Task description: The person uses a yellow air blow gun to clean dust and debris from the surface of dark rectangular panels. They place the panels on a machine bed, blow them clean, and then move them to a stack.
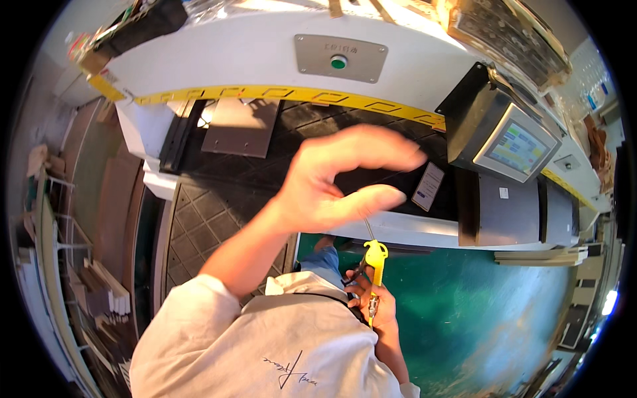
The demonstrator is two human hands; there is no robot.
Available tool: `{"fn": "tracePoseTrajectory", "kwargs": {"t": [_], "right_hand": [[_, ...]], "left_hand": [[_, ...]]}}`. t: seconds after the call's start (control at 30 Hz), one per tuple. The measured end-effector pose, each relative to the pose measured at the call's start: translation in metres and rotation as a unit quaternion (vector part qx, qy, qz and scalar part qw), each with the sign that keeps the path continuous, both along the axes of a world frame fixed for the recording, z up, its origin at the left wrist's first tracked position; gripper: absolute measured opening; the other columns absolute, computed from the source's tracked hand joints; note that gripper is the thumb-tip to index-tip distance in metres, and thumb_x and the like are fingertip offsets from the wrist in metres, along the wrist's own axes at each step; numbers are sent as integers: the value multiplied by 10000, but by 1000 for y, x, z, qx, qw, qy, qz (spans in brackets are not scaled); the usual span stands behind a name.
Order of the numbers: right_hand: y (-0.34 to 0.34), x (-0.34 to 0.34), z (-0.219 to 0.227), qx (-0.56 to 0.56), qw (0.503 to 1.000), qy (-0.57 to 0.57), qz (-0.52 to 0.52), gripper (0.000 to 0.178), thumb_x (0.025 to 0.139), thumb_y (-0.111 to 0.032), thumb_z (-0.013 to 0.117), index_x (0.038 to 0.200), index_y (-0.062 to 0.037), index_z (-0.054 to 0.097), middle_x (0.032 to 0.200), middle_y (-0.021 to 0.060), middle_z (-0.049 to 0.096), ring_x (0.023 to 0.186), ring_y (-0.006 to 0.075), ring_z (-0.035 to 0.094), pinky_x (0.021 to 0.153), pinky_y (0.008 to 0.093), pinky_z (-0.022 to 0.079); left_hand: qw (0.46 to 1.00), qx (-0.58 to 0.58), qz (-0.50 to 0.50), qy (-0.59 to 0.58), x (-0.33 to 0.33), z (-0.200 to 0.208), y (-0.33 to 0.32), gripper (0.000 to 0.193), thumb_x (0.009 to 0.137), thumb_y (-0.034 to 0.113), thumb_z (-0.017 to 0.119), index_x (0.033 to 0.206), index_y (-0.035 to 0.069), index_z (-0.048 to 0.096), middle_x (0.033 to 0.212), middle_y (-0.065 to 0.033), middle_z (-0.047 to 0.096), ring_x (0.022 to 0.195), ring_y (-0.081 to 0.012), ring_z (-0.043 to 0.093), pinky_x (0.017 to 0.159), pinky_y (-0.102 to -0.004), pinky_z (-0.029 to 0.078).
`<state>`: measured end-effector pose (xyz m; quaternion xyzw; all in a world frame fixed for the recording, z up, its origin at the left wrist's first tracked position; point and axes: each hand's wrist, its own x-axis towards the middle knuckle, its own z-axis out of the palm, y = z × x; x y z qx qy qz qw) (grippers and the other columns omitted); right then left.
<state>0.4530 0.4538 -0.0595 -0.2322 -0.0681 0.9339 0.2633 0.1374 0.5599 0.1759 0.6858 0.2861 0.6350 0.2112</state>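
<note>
1. Head view, hands: The person's left hand (308,182) is reaching across the middle, slightly blurred and holding nothing. Its fingers are curving forward together, while the thumb is standing well apart from them, leaving an open gap.
2. Head view, lower centre: The right hand (386,307) is gripping a yellow air gun (377,265), its fingers wrapping around the handle. The gun is sitting in front of the person's beige shirt (292,345), near its right side. Its thin metal nozzle (369,229) is pointing up toward the left thumb; whether they are touching, I cannot tell.
3. Head view, centre: Beyond the left hand, a dark, grooved machine bed (305,119) is stretching across. A brown panel (242,129) is lying on its left part, and a slim rectangular item (428,186) is resting just beyond the left fingertips, to their right.
4. Head view, top and right: A pale machine front is carrying a metal plate with a green button (338,62), with a yellow strip (358,102) running beneath. A lit touchscreen (517,144) is facing the person, and dark panels (507,212) are standing below it.
5. Head view, edges: Boards (109,288) are lying stacked at left; a green floor (464,298) is spreading at lower right.
</note>
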Motion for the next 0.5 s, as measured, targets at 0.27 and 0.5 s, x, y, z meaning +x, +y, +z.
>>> {"fn": "tracePoseTrajectory", "kwargs": {"t": [0.27,0.5], "right_hand": [[-14,9,13,73,994,-83,10,770,946,-117,579,1649,-53,273,1521,280,503,1158,373,673,890,449,626],[-21,14,5,58,997,-40,-22,731,961,-111,587,1632,-54,300,1509,286,511,1150,404,671,861,466,642]], "left_hand": [[952,179,-150,200,-29,122,-54,362,924,169,737,1239,-9,727,1207,-119,755,1161,-212,678,992,-356,520],[930,180,-170,272,-25,155,-71,421,935,265,686,1256,-7,706,1218,-122,742,1188,-229,655,1026,-382,483]]}}
